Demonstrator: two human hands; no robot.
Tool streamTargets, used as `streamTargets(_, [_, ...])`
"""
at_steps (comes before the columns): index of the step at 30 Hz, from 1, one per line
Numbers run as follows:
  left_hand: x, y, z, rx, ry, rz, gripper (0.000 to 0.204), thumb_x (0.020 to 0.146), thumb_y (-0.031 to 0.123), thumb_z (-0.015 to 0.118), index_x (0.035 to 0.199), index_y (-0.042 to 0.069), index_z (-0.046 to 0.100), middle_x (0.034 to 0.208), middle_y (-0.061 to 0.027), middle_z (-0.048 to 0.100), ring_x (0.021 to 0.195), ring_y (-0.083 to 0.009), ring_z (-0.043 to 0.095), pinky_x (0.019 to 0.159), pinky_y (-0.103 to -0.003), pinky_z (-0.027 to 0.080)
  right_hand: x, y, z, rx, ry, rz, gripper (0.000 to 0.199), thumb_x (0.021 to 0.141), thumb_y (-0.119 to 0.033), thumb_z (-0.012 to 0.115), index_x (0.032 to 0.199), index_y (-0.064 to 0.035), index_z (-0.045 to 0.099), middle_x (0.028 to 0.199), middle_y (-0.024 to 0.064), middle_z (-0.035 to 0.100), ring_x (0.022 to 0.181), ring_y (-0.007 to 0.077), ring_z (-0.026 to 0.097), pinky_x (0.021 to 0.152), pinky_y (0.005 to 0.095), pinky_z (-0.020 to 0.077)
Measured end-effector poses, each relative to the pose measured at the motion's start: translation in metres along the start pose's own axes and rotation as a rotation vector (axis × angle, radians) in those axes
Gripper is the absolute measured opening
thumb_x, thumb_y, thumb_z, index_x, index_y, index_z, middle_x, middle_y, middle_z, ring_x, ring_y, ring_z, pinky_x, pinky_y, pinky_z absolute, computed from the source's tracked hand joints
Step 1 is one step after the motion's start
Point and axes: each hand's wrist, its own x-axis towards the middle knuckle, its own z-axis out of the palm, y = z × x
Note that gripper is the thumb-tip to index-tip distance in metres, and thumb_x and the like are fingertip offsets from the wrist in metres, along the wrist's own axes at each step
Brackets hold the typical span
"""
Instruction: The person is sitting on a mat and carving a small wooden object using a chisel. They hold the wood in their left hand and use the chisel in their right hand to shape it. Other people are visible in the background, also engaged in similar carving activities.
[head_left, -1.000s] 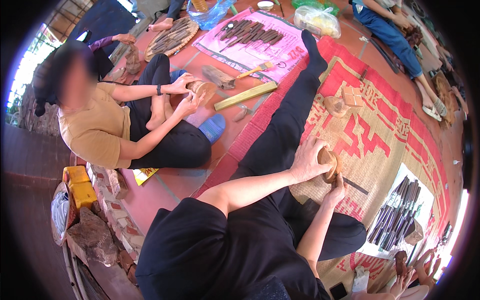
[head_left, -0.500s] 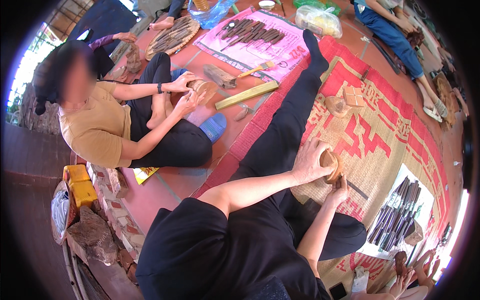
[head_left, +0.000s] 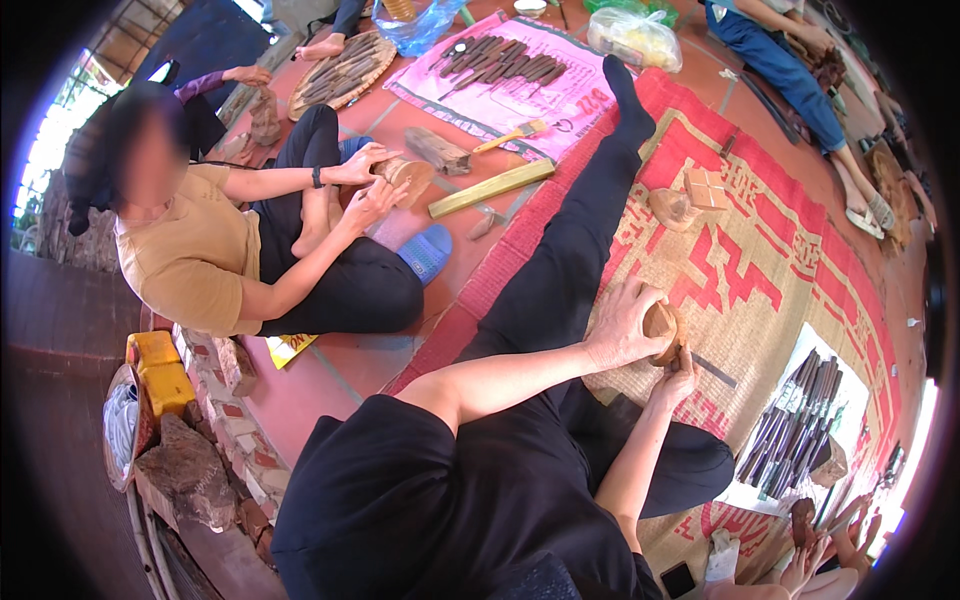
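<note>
A clear plastic bag (head_left: 636,36) of pale contents sits at the pink printed sheet's (head_left: 520,90) far corner; a yellow canister (head_left: 160,372) stands by the brick edge.

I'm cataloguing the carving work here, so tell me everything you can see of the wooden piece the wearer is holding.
The wooden piece is a small, rounded block of light brown wood, smooth-looking and partly hidden. The left hand wraps over its top and near side, holding it just above the red-patterned woven mat, beside the outstretched leg in black. The right hand sits right below it, gripping a thin dark carving tool at its lower edge. Any carved detail is too small to tell.
</note>
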Motion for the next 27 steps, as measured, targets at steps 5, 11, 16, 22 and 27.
streamTargets(5, [0.002, -0.005, -0.001, -0.008, -0.012, -0.03, 0.055, 0.064, 0.027, 0.078, 0.11, 0.01, 0.053, 0.109, -0.0103, 0.048, 0.109, -0.0292, 0.049, 0.09, -0.044, 0.04, 0.006, -0.013, -0.007, 0.045, 0.076, 0.066, 0.014, 0.085, -0.003, 0.066, 0.089, -0.0045, 0.053, 0.09, 0.0138, 0.067, 0.085, 0.0228, 0.066, 0.078, 0.0358, 0.0532])
streamTargets(11, [0.002, -0.001, 0.0, -0.005, -0.023, 0.012, 0.054, 0.064, 0.027, 0.078, 0.11, 0.011, 0.053, 0.108, -0.0098, 0.048, 0.109, -0.0289, 0.049, 0.09, -0.043, 0.04, -0.006, -0.007, 0.015, -0.044, -0.082, -0.053, 0.009, 0.085, -0.005, 0.068, 0.088, -0.0031, 0.059, 0.088, 0.009, 0.066, 0.082, 0.0186, 0.066, 0.077, 0.031, 0.0515])
streamTargets(16, [0.0, -0.002, 0.0, 0.017, -0.019, 0.04, 0.052, 0.064, 0.027, 0.078, 0.108, 0.011, 0.054, 0.108, -0.0093, 0.049, 0.108, -0.0283, 0.05, 0.089, -0.043, 0.041, 0.021, -0.007, -0.024, 0.036, 0.088, 0.058, 0.009, 0.086, -0.007, 0.067, 0.088, -0.003, 0.059, 0.091, 0.0122, 0.068, 0.084, 0.0194, 0.066, 0.078, 0.0331, 0.0523])
streamTargets(22, [0.003, -0.004, 0.003, 0.017, 0.0, 0.051, 0.05, 0.065, 0.026, 0.078, 0.107, 0.012, 0.055, 0.107, -0.009, 0.049, 0.107, -0.0292, 0.05, 0.088, -0.043, 0.041, -0.004, -0.014, 0.016, -0.042, -0.109, -0.017, 0.012, 0.085, -0.008, 0.069, 0.091, -0.0028, 0.06, 0.103, 0.0156, 0.067, 0.09, 0.0211, 0.065, 0.081, 0.031, 0.0526])
streamTargets(27, [-0.003, 0.004, -0.001, 0.004, -0.047, 0.098, 0.049, 0.064, 0.025, 0.078, 0.106, 0.012, 0.056, 0.106, -0.0094, 0.05, 0.105, -0.03, 0.05, 0.088, -0.043, 0.042, 0.024, 0.002, -0.019, 0.017, 0.087, 0.036, 0.011, 0.088, -0.007, 0.066, 0.095, -0.0026, 0.059, 0.09, 0.0107, 0.068, 0.083, 0.0205, 0.067, 0.076, 0.0332, 0.0534])
